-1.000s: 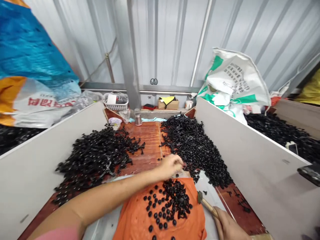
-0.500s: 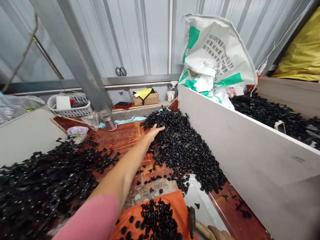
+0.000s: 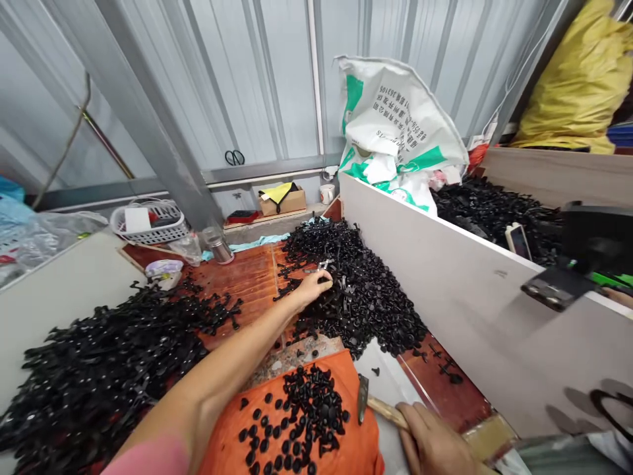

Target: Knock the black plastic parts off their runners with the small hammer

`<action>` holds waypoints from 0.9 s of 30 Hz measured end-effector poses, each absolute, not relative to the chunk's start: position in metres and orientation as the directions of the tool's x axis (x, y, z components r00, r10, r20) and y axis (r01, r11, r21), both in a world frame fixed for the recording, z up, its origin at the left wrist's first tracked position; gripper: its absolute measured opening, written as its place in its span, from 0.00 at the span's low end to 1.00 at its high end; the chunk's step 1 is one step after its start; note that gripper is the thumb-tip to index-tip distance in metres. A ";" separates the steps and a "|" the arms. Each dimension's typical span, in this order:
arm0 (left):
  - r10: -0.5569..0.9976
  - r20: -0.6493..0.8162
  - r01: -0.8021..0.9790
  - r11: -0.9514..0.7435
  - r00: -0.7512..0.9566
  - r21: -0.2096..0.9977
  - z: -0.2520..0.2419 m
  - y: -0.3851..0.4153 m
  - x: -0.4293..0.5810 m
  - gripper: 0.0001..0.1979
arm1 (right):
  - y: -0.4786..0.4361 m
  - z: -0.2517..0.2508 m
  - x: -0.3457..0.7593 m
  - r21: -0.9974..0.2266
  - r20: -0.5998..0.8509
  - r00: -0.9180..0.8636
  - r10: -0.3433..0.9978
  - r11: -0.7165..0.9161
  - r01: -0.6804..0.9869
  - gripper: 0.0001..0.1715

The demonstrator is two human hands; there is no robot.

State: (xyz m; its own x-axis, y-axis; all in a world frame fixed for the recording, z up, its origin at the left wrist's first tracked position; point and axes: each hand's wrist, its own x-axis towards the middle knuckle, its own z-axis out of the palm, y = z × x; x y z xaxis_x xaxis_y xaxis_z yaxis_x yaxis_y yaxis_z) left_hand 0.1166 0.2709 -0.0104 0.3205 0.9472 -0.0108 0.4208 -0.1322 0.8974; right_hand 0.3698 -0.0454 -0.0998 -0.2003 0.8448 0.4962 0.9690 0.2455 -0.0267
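Observation:
My left hand [image 3: 315, 288] reaches out to the large heap of small black plastic parts [image 3: 376, 290] on the table. Its fingers are curled in a pinch, and a few shiny black plastic parts [image 3: 324, 265] stick out by the fingertips. At the lower right, my right hand [image 3: 429, 439] is closed round the wooden handle of a hammer [image 3: 388, 413]. The hammer's metal head lies at the right edge of an orange cloth [image 3: 227, 432]. Round-headed black pins [image 3: 316, 402] are piled and scattered on that cloth.
A second black heap [image 3: 109, 356] spreads on the left. A pale board [image 3: 445, 264] walls off the right side, with a white sack [image 3: 390, 112] over its far end. A steel-bottomed jar [image 3: 217, 246], a basket [image 3: 148, 224] and a box [image 3: 281, 201] stand at the back.
My left hand has drawn back nearer over the heap, and its spread fingers have curled in on black parts. The view has shifted, showing more of my right hand and the hammer.

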 end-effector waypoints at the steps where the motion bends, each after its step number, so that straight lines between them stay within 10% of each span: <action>1: 0.937 0.014 0.455 -0.182 0.348 0.871 -0.004 0.262 0.115 0.07 | -0.046 -0.098 0.367 -0.036 0.493 -0.184 0.850 0.231 0.972 0.11; 10: 0.887 0.163 0.679 -0.440 0.433 0.588 0.049 0.204 0.094 0.34 | -0.045 -0.089 0.365 -0.073 0.495 -0.164 0.853 0.228 0.971 0.07; 13: 0.923 0.151 0.634 -0.355 0.353 0.687 0.064 0.197 0.096 0.40 | -0.046 -0.088 0.366 -0.051 0.490 -0.172 0.855 0.225 0.973 0.06; 22: 0.943 -0.005 0.173 -0.056 0.334 0.983 0.094 0.072 0.031 0.25 | -0.046 -0.094 0.373 -0.025 0.456 -0.181 0.871 0.216 0.976 0.10; 27: 0.943 -0.219 -0.217 0.276 0.252 0.936 0.080 0.009 -0.018 0.18 | -0.044 -0.092 0.376 -0.032 0.413 -0.167 0.895 0.197 0.980 0.15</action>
State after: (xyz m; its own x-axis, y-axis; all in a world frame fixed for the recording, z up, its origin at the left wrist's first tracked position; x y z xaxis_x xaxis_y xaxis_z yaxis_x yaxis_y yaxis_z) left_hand -0.0182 0.0087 0.0802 0.2525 0.9425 -0.2189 -0.2169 0.2756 0.9365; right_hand 0.3755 -0.0441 -0.0921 -0.1669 0.8953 0.4129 0.9798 0.1973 -0.0318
